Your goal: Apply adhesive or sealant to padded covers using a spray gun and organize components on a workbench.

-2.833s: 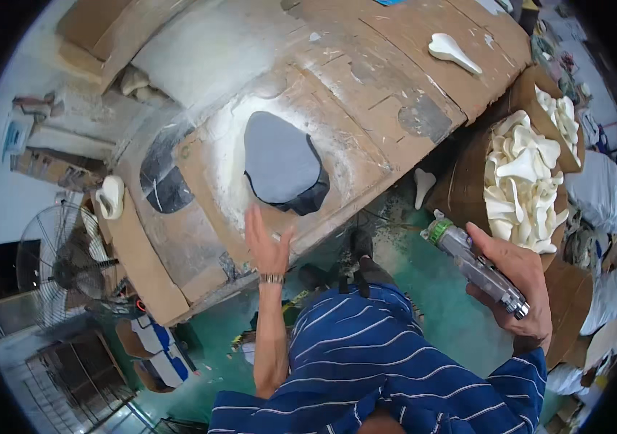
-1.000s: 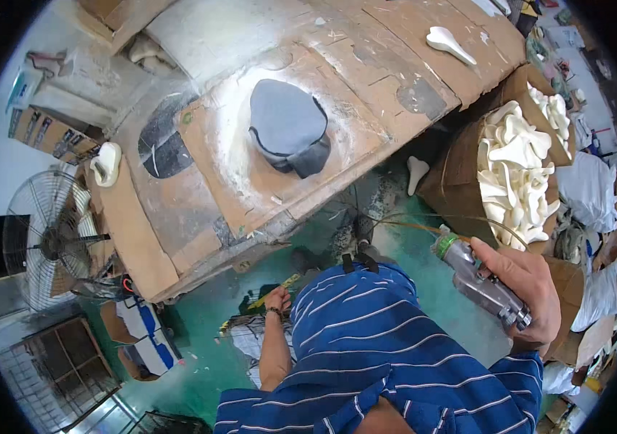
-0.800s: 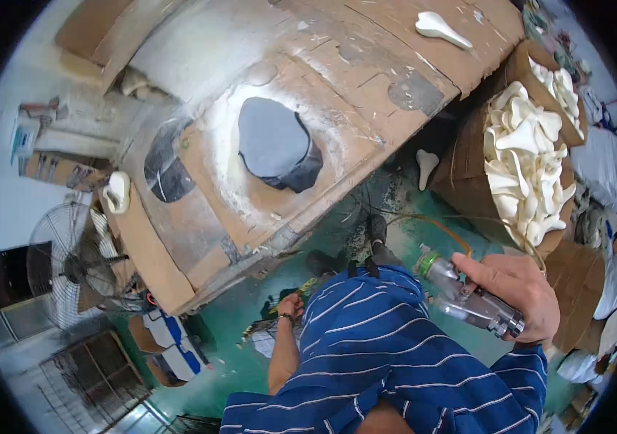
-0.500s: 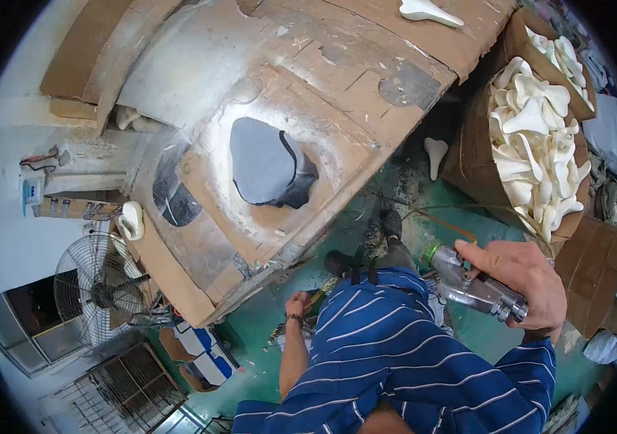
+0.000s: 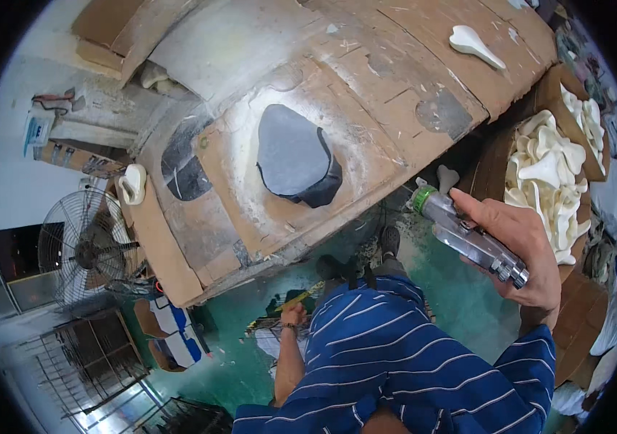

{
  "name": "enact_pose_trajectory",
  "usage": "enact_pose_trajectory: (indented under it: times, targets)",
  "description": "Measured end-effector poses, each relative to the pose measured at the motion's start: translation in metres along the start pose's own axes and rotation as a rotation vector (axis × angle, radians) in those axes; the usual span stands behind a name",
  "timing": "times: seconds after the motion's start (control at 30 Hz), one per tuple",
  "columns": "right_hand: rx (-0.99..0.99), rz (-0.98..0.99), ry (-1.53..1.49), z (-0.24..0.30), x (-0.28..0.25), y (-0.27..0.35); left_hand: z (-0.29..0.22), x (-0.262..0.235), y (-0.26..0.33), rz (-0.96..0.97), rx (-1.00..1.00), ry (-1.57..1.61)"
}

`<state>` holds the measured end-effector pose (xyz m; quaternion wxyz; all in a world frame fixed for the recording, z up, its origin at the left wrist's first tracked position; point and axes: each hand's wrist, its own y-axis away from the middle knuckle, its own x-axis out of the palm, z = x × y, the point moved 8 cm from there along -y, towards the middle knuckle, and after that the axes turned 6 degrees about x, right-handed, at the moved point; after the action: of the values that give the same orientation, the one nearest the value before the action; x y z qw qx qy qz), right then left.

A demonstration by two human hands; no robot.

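My right hand is wrapped around a metal spray gun with a green ring at its nozzle. The gun is off the table's near edge, its nozzle facing the table. On the cardboard-covered table lies a grey bicycle saddle piece with black sides, ringed by whitish overspray. My left hand hangs low beside my body, its fingers curled. A yellow strip shows next to it, but I cannot tell whether the hand holds it.
Cartons at the right hold many cream saddle-shaped foam pieces. Another foam piece lies on the table's far right, and one at its left edge. A floor fan stands left. Boxes sit on the green floor.
My right hand has lifted the spray gun slightly toward the table edge. The view has shifted, so the table and grey saddle piece appear further right. My left hand still hangs low.
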<state>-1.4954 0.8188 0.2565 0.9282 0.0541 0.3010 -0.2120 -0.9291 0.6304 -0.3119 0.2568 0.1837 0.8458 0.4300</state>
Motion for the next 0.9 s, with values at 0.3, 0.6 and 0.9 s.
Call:
enact_pose_trajectory:
  times: [0.3,0.6,0.9]
  targets:
    - [0.034,0.213,0.046,0.036,0.014,-0.003,0.065,-0.003,-0.005,0.087,-0.132,-0.051]
    - [0.013,0.053,0.158,0.046,0.016,0.008,0.032,0.001,-0.056,0.065,-0.018,0.031]
    - [0.146,-0.161,0.087,0.049,0.009,0.014,0.013,0.018,-0.050,0.065,-0.036,-0.030]
